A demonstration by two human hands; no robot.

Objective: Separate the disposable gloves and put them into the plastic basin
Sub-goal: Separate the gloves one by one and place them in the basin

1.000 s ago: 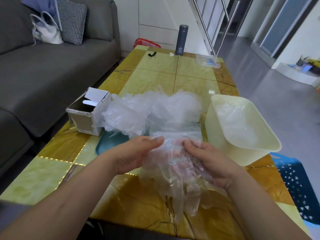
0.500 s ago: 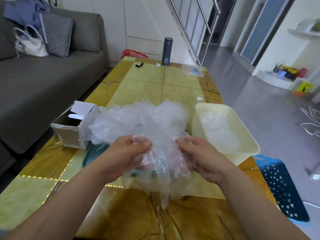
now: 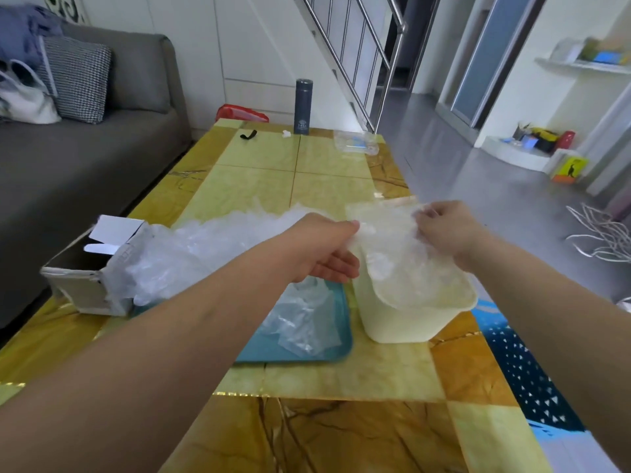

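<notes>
A clear disposable glove (image 3: 392,240) is stretched flat over the cream plastic basin (image 3: 403,319) on the right of the table. My left hand (image 3: 324,247) pinches the glove's left edge and my right hand (image 3: 444,227) pinches its right edge, both above the basin's opening. A heap of clear gloves (image 3: 205,247) lies to the left, spilling from an open cardboard box (image 3: 92,268) onto a teal tray (image 3: 327,339). A few loose gloves (image 3: 300,322) rest on the tray. What is inside the basin is hidden by the held glove.
The table (image 3: 341,380) has yellow and brown marble tiles. A dark flask (image 3: 302,107), a black clip (image 3: 248,134) and a clear plastic pack (image 3: 355,143) stand at its far end. A grey sofa (image 3: 85,165) runs along the left; a blue stool (image 3: 526,377) sits at the right.
Both hands carried the glove from in front of me, up and to the right, over the basin. The camera view tilted up and right with them.
</notes>
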